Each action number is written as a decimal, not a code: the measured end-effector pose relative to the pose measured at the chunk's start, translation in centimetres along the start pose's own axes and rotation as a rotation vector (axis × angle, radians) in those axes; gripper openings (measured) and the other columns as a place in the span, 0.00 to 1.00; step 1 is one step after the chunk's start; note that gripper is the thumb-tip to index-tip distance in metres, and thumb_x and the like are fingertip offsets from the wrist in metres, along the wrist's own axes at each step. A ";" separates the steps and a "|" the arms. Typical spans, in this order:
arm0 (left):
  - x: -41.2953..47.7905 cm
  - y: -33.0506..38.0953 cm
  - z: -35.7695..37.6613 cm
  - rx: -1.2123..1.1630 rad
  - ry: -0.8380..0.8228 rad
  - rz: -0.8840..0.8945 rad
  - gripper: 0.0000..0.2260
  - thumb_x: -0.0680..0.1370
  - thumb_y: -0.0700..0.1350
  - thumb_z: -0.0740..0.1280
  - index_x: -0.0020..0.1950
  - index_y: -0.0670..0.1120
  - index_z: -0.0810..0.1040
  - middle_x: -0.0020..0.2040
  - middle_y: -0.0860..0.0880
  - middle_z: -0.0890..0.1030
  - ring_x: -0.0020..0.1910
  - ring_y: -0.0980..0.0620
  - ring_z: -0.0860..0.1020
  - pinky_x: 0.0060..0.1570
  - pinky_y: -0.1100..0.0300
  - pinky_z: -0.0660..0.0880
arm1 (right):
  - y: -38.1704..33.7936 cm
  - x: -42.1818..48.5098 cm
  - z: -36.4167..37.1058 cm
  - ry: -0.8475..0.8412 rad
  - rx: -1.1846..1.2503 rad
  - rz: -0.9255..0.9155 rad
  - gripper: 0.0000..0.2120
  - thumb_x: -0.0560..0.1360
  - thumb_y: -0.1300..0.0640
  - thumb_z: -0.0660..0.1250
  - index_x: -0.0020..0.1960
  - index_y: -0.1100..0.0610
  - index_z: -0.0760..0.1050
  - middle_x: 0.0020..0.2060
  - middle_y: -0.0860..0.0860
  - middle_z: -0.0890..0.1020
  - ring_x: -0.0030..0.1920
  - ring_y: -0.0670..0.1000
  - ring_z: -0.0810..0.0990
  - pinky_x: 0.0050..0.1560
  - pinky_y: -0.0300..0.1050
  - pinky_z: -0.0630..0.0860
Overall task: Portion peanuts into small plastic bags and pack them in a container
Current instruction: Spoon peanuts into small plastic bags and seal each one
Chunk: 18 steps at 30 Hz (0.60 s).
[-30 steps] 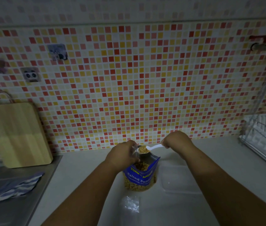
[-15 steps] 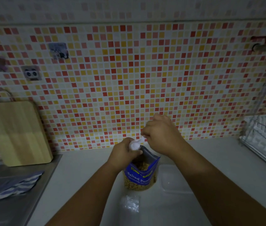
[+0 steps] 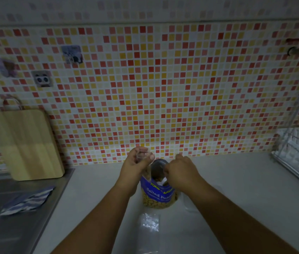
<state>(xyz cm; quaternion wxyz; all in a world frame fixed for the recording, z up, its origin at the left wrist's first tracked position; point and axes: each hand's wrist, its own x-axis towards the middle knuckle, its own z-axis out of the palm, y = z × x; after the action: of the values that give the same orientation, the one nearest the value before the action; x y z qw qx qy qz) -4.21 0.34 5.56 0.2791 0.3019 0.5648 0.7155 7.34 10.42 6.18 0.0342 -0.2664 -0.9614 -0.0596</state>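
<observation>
On the counter (image 3: 255,180) — one peanut bag (image 3: 158,196)

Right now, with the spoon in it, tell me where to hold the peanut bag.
Grip the peanut bag at its blue upper part from the left, below the mouth. It stands upright, open; the right hand dips a spoon into the mouth from the right; the left hand, pinching a clear bag, hovers beside that flank.

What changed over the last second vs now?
The right hand took the loaded white plastic spoon up and left, tipped it over the small clear plastic bag, then lowered it into the blue salted-peanut pouch. Unchanged: the left hand holds that bag, the pouch stands upright, and the wooden cutting board and striped cloth are unmoved.
</observation>
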 end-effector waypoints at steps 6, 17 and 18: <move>-2.3 -0.4 0.1 -0.083 -0.033 -0.027 0.09 0.74 0.37 0.69 0.53 0.44 0.75 0.46 0.47 0.82 0.42 0.55 0.83 0.37 0.65 0.78 | -2.1 -3.0 -1.1 0.233 0.891 0.059 0.07 0.70 0.52 0.72 0.48 0.48 0.78 0.38 0.39 0.78 0.45 0.40 0.75 0.45 0.34 0.72; -7.8 -4.7 -0.1 -0.220 -0.103 -0.196 0.09 0.74 0.41 0.67 0.53 0.41 0.78 0.48 0.44 0.84 0.46 0.48 0.82 0.45 0.62 0.77 | -3.6 -8.6 4.4 0.257 1.316 0.285 0.09 0.73 0.64 0.69 0.37 0.52 0.76 0.32 0.50 0.81 0.34 0.45 0.79 0.41 0.41 0.77; -8.3 -5.3 -0.1 -0.216 -0.072 -0.222 0.04 0.76 0.38 0.66 0.49 0.41 0.78 0.44 0.44 0.83 0.42 0.48 0.80 0.41 0.63 0.77 | -3.6 -9.1 5.0 0.241 1.370 0.312 0.11 0.72 0.66 0.70 0.36 0.52 0.76 0.30 0.49 0.80 0.32 0.44 0.77 0.40 0.41 0.75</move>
<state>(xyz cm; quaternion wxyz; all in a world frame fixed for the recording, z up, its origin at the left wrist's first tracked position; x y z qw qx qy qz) 1.49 -4.76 -0.60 0.4073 0.2312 0.5042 0.7255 13.06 3.39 -0.04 0.3081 -0.3111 -0.7229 0.5345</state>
